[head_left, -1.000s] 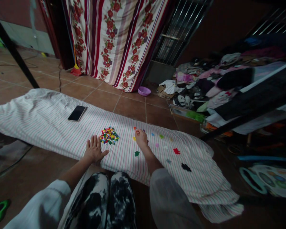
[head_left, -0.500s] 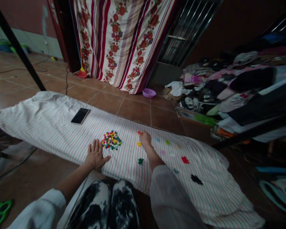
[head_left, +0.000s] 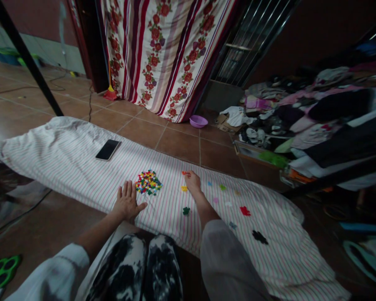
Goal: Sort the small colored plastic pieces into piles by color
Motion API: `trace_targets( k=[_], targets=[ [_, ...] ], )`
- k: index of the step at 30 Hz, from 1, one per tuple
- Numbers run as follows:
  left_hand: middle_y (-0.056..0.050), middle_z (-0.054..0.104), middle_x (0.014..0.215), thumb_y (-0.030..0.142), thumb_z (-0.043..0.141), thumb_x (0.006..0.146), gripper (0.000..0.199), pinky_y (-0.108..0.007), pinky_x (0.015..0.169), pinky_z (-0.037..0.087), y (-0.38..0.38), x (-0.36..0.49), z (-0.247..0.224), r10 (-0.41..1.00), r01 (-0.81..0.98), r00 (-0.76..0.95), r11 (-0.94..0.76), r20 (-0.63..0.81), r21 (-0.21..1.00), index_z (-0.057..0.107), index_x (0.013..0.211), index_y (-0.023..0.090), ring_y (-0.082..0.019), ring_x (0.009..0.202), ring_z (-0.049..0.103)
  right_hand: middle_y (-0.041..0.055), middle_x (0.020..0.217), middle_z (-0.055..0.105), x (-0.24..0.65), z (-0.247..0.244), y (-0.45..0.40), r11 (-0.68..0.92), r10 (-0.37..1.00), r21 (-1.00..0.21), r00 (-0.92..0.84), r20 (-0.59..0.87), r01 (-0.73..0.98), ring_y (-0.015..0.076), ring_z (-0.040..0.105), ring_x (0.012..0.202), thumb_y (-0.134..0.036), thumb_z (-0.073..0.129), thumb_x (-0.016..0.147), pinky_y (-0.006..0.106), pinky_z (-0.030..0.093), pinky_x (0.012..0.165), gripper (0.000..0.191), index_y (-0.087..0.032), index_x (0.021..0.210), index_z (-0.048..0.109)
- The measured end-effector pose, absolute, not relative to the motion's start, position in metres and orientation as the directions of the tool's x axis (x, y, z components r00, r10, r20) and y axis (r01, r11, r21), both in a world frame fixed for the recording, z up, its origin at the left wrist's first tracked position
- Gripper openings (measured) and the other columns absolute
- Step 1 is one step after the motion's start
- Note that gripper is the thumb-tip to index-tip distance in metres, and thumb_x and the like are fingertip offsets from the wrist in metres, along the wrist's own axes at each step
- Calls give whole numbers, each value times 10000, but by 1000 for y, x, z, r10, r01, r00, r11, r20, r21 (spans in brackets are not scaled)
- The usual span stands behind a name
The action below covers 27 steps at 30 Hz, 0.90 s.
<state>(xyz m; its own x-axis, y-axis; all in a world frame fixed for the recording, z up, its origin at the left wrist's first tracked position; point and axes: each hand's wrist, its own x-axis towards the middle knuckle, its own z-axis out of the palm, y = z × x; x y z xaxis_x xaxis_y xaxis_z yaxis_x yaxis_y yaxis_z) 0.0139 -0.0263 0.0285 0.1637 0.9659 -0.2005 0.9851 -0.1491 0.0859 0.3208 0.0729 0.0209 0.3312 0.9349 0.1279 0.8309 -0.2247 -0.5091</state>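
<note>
My left hand [head_left: 127, 201] lies flat on the striped cloth [head_left: 81, 167], fingers spread, just left of and below a heap of small multicoloured pieces [head_left: 148, 182]. Beyond that heap to the right, my right hand [head_left: 193, 182] has its fingers pinched together beside a small orange cluster [head_left: 184, 172]; whether a piece is between the fingertips is too small to tell. Near this hand lie yellow pieces [head_left: 184, 188] and dark green pieces [head_left: 186, 211]. Farther right are light green pieces [head_left: 222, 187], red pieces [head_left: 245, 211] and black pieces [head_left: 260, 237].
A phone [head_left: 108, 150] lies on the cloth at the left. Past the far edge stand a purple basin [head_left: 198, 121] and a floral curtain [head_left: 156, 54]. Piled clothes [head_left: 326, 108] fill the right side. Black poles slant at both ends.
The view has shifted slightly, moving the scene a little to the right. My right hand stays by the orange pieces with its fingers together; my left hand still rests flat.
</note>
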Motion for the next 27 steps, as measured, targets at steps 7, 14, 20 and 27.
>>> trace_targets(
  k=[7, 14, 20, 27],
  targets=[
    [-219, 48, 1536, 776, 176, 751, 1050, -507, 1138, 53, -25, 13, 27, 966, 983, 166, -146, -200, 112, 115, 1447, -8, -343, 1427, -4, 59, 920, 685, 306, 30, 65, -100, 943, -560, 259, 212, 823, 149, 612, 818, -162, 456, 805, 248, 441, 780, 240, -172, 938, 656],
    [-221, 21, 1536, 773, 180, 750, 1050, -516, 1133, 42, -22, 11, 23, 962, 980, 174, -148, -210, 133, 80, 1451, -1, -348, 1426, -21, 37, 855, 647, 253, 41, 30, 229, 960, -601, -77, 269, 766, 141, 586, 798, -156, 478, 800, 243, 439, 768, 205, -187, 885, 662],
    [-215, 6, 1537, 728, 219, 769, 1010, -514, 1133, 39, -22, 13, 29, 957, 983, 159, -130, -242, 132, 71, 1451, -1, -339, 1426, -40, 16, 835, 610, 223, 36, 5, 300, 954, -577, -242, 177, 759, 128, 565, 781, -137, 514, 810, 236, 430, 753, 188, -204, 900, 664],
    [-219, 26, 1536, 706, 224, 776, 991, -515, 1131, 42, -22, 13, 31, 958, 980, 163, -131, -237, 148, 81, 1450, -6, -341, 1427, -26, 33, 910, 593, 212, 24, 1, 291, 957, -531, -251, 149, 796, 139, 578, 828, -160, 499, 852, 238, 437, 775, 266, -240, 1048, 661]
  ],
)
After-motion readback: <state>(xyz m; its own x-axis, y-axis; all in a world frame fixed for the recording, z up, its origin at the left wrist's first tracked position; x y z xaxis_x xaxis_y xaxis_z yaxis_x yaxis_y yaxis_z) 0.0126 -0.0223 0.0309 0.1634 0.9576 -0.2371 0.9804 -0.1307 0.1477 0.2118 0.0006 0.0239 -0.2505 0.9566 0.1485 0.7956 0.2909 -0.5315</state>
